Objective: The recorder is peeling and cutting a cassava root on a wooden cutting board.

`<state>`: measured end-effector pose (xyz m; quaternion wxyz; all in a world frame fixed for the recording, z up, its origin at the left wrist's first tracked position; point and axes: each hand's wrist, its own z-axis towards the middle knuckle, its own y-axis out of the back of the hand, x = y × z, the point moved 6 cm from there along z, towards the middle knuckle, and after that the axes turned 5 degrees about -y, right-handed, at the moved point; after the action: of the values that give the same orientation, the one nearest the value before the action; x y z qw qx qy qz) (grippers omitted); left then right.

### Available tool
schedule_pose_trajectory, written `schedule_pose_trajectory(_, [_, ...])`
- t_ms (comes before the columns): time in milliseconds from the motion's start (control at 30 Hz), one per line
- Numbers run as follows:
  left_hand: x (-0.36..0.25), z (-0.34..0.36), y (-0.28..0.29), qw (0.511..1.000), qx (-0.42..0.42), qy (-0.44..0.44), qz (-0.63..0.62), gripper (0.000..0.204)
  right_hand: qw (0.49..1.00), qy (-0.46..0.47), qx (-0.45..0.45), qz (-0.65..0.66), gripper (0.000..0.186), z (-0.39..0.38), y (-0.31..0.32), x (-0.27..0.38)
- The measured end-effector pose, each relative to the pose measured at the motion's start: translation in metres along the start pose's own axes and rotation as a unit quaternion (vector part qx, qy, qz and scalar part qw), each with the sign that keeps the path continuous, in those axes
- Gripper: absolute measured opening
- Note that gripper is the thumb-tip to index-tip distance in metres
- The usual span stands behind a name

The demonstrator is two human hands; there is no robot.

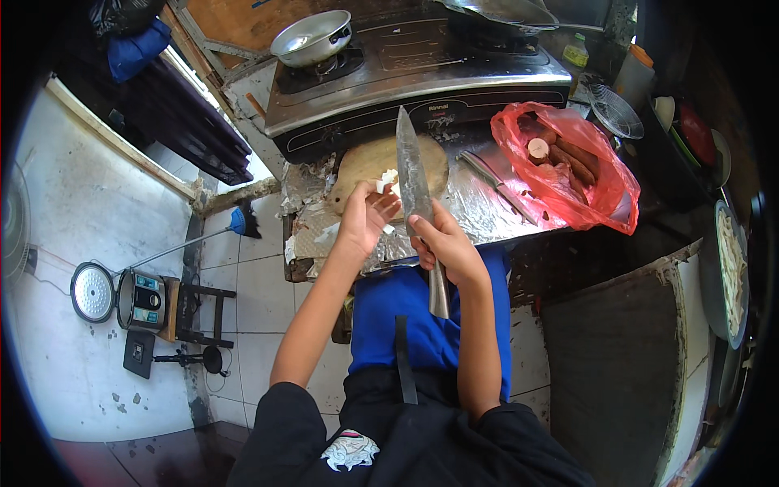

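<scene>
Head view: right hand [448,246] closed round knife [414,183] handle, blade up over board [369,162]. Left hand [365,217] pinching white piece [388,180] beside blade, above board. Beyond: second knife [495,183] on foil, red bag [568,166], stove [422,73], pan [312,36].

Round wooden cutting board [369,162] at upper centre on foil-covered counter [479,213], steel two-burner gas stove [422,73] behind it, small metal pan [312,36] on its left burner, red plastic bag of sausages [568,166] right of board, second steel knife [497,183] between them, open rice cooker [134,299] on stool at left of the frame.
</scene>
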<state>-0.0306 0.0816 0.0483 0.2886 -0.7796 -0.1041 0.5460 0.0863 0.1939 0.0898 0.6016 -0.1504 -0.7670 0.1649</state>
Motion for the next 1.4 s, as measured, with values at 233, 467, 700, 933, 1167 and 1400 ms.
schedule_pose_trajectory(233, [0.003,-0.014,-0.01,0.981,-0.017,0.041,-0.187,0.026,0.968,0.047,-0.128,-0.211,0.018,0.022,0.007,-0.025])
schedule_pose_trajectory(467, [-0.017,0.012,0.016,0.992,-0.044,0.011,-0.119,0.021,0.926,0.158,-0.226,-0.258,0.016,0.038,0.034,-0.035])
schedule_pose_trajectory(700, [-0.063,0.027,0.002,0.718,0.013,-0.347,0.603,0.027,0.934,0.153,-0.238,-0.221,0.018,0.024,0.045,-0.018])
schedule_pose_trajectory(933, [-0.038,-0.031,0.0,0.657,0.123,-0.36,0.651,0.014,0.928,0.15,-0.271,-0.205,0.021,0.015,0.064,-0.014])
schedule_pose_trajectory(1167, [-0.011,-0.036,0.0,0.416,0.27,-0.385,0.779,0.011,0.941,0.107,-0.26,-0.186,0.04,0.01,0.059,-0.008])
schedule_pose_trajectory(1400, [-0.029,-0.023,-0.021,0.532,0.184,-0.384,0.732,0.018,0.939,0.115,-0.26,-0.194,0.029,0.012,0.058,-0.009])
